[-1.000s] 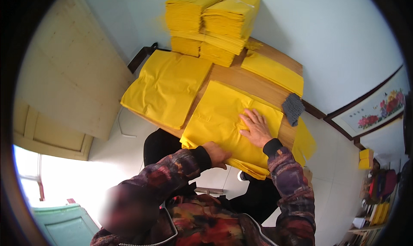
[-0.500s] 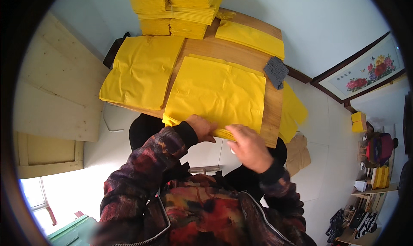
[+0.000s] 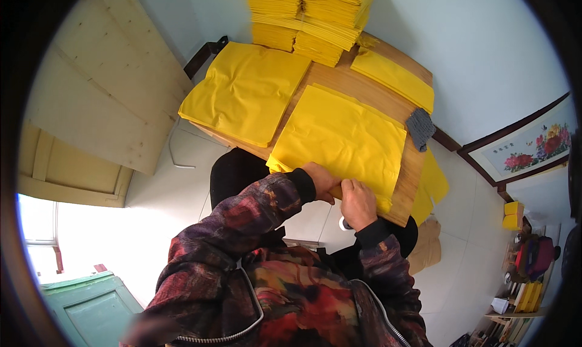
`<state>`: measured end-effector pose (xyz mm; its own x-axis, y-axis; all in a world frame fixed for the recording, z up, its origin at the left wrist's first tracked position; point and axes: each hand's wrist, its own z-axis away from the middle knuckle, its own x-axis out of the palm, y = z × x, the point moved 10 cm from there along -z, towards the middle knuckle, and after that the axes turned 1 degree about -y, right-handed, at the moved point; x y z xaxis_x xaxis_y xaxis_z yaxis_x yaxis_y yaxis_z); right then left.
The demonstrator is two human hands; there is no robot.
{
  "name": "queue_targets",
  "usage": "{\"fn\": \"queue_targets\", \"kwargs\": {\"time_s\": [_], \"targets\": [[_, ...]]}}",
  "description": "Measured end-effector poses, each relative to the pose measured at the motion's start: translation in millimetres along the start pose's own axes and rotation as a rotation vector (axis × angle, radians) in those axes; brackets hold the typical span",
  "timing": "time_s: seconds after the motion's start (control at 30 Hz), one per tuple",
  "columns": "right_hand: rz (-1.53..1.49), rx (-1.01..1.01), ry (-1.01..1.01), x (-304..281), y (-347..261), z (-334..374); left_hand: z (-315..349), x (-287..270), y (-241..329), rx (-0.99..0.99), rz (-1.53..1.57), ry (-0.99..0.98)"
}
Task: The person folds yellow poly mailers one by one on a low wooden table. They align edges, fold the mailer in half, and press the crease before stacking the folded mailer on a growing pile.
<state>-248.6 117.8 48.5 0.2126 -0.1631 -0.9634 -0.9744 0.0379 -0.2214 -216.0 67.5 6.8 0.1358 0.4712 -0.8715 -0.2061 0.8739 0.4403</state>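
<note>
A stack of yellow sheets (image 3: 339, 135), flat and a little creased, lies before me at the near edge of the wooden table (image 3: 408, 196). My left hand (image 3: 321, 180) is closed on the near edge of this stack, its fingers bent over the edge. Right beside it, my right hand (image 3: 359, 205) pinches the same edge with curled fingers, its tips partly hidden. The two hands almost touch. Below my right hand shows a small round white thing (image 3: 343, 224), whose kind I cannot make out.
Another yellow pile (image 3: 245, 92) lies at left, and tall bundled stacks (image 3: 330, 10) stand at the back. A narrow yellow pile (image 3: 394, 79) and a grey knitted cloth (image 3: 420, 129) are at right. Yellow sheets (image 3: 431, 183) hang beyond the table's right side, above brown paper (image 3: 426, 247).
My right hand has moved in toward my left hand and closed on the sheets' near edge. The whole view has shifted, so the table appears farther right.
</note>
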Motion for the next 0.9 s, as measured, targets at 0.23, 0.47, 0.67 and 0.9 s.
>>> {"fn": "queue_targets", "kwargs": {"time_s": [0.23,0.47,0.67,0.9], "targets": [[-0.190,0.075,-0.163,20.9,28.4,-12.9,6.2,1.9,-0.9,-0.150,-0.240,0.024],[-0.682,0.076,-0.251,33.2,45.9,-32.1,41.2,-27.0,22.3,-0.097,-0.484,0.637],[-0.639,0.061,-0.309,29.7,46.5,-31.6,18.0,-3.4,-6.0,-0.219,-0.224,0.257],[-0.441,0.054,-0.265,19.4,40.9,-25.3,9.1,-1.2,-13.2,-0.203,-0.051,-0.004]]}}
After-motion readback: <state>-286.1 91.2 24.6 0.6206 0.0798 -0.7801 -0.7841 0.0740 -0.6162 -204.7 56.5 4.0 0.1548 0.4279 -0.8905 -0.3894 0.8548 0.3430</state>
